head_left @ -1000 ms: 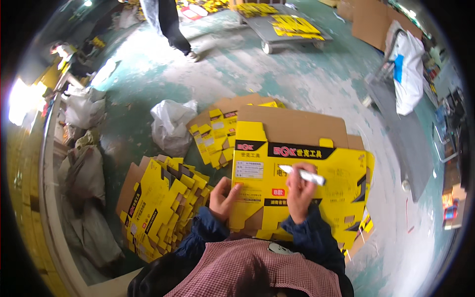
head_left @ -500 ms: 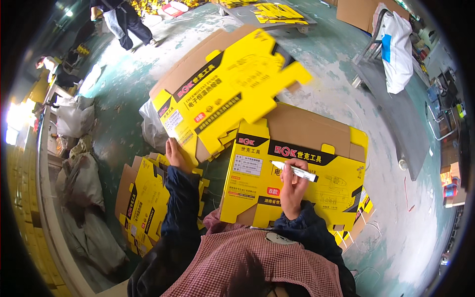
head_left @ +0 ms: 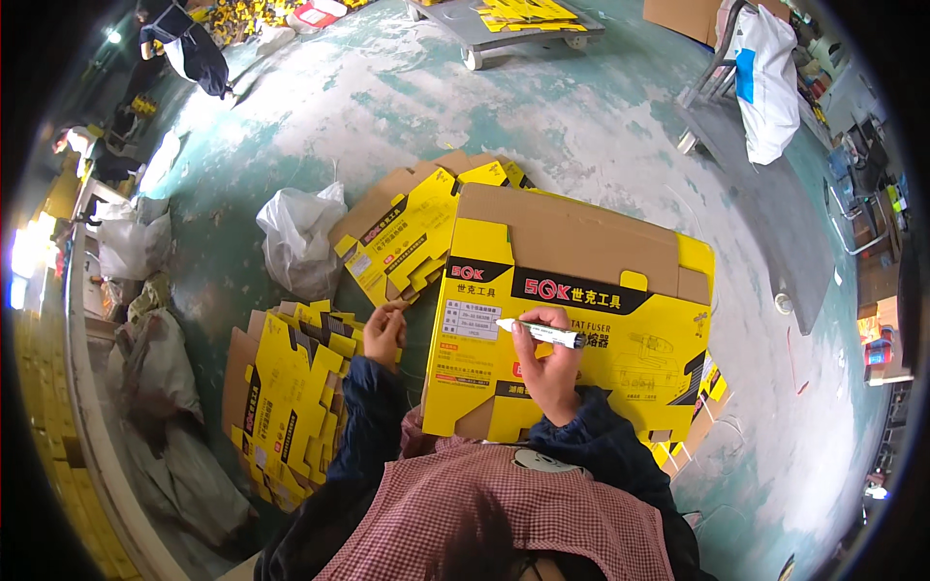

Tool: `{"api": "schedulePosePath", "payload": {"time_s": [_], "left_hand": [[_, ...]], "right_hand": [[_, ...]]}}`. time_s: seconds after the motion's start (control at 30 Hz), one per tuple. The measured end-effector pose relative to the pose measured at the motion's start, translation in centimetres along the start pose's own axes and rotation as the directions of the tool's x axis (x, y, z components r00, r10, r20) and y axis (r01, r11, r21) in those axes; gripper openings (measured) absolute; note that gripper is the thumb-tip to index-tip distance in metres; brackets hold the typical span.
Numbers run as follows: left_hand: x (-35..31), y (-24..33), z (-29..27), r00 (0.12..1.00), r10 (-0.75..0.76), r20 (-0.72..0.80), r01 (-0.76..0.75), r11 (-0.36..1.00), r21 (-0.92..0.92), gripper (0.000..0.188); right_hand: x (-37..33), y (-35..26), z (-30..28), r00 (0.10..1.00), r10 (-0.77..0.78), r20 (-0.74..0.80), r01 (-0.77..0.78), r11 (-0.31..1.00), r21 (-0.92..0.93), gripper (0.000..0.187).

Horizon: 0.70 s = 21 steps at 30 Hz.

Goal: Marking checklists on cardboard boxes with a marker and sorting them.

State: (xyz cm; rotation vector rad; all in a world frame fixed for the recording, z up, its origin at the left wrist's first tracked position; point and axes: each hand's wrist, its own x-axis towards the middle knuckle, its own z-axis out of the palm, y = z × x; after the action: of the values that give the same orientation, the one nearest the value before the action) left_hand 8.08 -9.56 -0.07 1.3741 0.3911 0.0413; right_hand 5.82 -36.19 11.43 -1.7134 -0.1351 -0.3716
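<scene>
Flat on a stack in front of me lies a yellow, black and brown cardboard box blank, a printed white label at its left. My right hand is closed around a white marker pen with a dark end. The pen's tip points left, at the right edge of the label; I cannot tell whether it touches. Left of this blank, my left hand is empty, its fingers loosely bent. It is beside the near edge of a fanned pile of similar blanks.
Another pile of blanks sits at lower left. A white plastic bag rests by the fanned pile. Grey carts stand at right and at the back, one holding a white sack. A person is at far left.
The blank my left hand held has been let go and lies on the fanned pile. My left hand has come back right. The pen has shifted left to the label. The person has moved further left.
</scene>
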Motion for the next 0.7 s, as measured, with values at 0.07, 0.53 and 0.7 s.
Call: {"api": "schedulePosePath", "payload": {"time_s": [0.07,0.53,0.7], "left_hand": [[-2.5,2.5,1.9,1.0,-0.007,0.016,0.007,1.0,-0.004,0.019],[-8.7,10.4,7.6,0.879,0.416,0.233,-0.465,0.641,0.611,0.036],[-9.1,11.8,7.1,0.859,0.397,0.323,-0.511,0.695,0.506,0.041]], "right_hand": [[0.0,-0.2,0.1,0.995,0.061,0.08,-0.06,0.998,-0.02,0.012],[0.1,-0.2,-0.2,0.998,0.051,-0.04,-0.047,0.995,0.084,0.013],[-0.8,0.6,-0.6,0.99,0.135,-0.036,-0.122,0.963,0.242,0.014]]}}
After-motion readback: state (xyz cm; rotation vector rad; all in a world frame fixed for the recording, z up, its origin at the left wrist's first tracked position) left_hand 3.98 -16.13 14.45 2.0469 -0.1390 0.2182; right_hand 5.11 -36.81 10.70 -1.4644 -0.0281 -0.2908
